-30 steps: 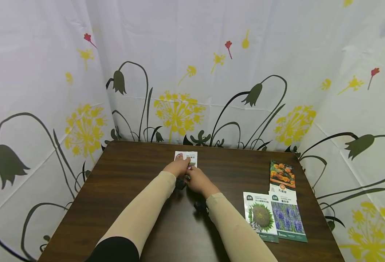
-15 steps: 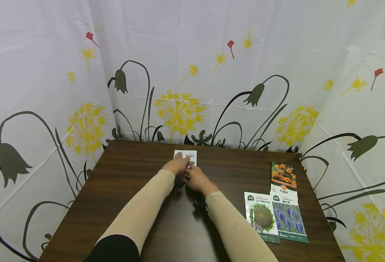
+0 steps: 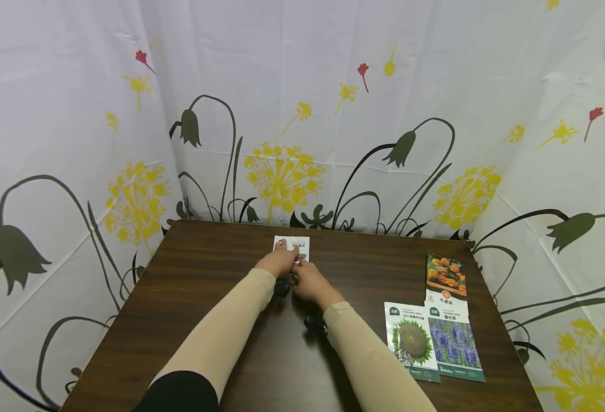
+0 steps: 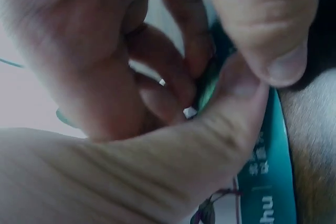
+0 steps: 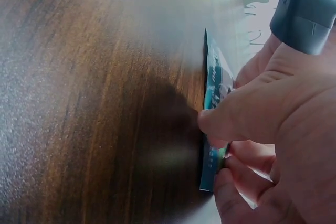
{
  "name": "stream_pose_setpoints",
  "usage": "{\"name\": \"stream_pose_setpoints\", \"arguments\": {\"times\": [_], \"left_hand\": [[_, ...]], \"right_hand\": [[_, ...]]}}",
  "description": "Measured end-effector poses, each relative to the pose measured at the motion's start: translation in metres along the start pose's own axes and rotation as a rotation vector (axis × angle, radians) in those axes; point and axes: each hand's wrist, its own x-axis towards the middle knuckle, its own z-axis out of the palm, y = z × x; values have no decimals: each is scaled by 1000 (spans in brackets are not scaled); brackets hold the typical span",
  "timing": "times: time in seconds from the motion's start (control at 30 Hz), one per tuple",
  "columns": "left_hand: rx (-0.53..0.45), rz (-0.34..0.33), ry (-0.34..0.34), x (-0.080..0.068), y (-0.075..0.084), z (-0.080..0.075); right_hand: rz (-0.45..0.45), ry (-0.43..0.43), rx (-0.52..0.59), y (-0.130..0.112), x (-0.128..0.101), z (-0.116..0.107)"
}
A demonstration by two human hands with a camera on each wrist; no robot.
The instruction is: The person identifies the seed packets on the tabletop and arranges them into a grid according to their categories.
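Left hand (image 3: 280,262): laid over the near part of a white seed packet (image 3: 293,244) at the far middle of the table; fingers curled, thumb and fingertips pinching the packet's edge in the left wrist view (image 4: 210,85).
Right hand (image 3: 308,281): just beside the left hand and touching it, thumb (image 5: 247,114) and curled fingers closed on the teal edge of the same packet (image 5: 212,129).
Seed packet, position: lying at the far middle of the table, near the curtain; near end hidden under both hands, far end showing white with small print. Right wrist view shows its edge raised off the wood at the gripped end; how far, cannot tell.
Packet print: teal band with white lettering along one edge (image 4: 265,156); text too blurred to read.
Table (image 3: 204,320): dark brown wood grain.
Sunflower seed packet (image 3: 411,340): flat on the right side of the table, well apart from the hands.
Lavender seed packet (image 3: 454,342): touching the sunflower packet on its right.
Orange-flower seed packet (image 3: 444,277): behind those two, its near end under the lavender packet's top edge.
Sleeves (image 3: 230,326): beige, on both forearms.
Backdrop: white curtain (image 3: 302,114) printed with yellow dandelions, red blooms and dark bell flowers, closing in three sides.
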Motion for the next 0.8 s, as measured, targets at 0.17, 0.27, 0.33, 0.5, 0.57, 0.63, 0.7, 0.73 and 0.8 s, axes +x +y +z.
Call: {"name": "stream_pose_setpoints", "arguments": {"times": [0.17,0.27,0.33,0.5,0.57,0.63,0.7,0.73,0.8], "left_hand": [[27,0,56,2,4,4],[13,-3,59,0,5,4],[2,-7,55,-2,6,4],[-30,-13,50,-4,7,5],[-33,-10,52,-4,6,6],[-30,-10,54,-4,5,7],[-20,-10,49,-4,4,7],[-17,-12,45,-3,4,8],[-7,-19,38,2,1,9]], "right_hand": [[-5,16,1,0,0,0],[-8,21,33,-1,-3,0],[-2,15,74,-1,-4,0],[9,31,153,0,-8,-1],[8,39,163,1,-10,-1],[2,51,175,2,-13,-2],[-1,63,199,2,-18,-3],[2,67,213,1,-21,-5],[5,81,242,1,-27,-9]]}}
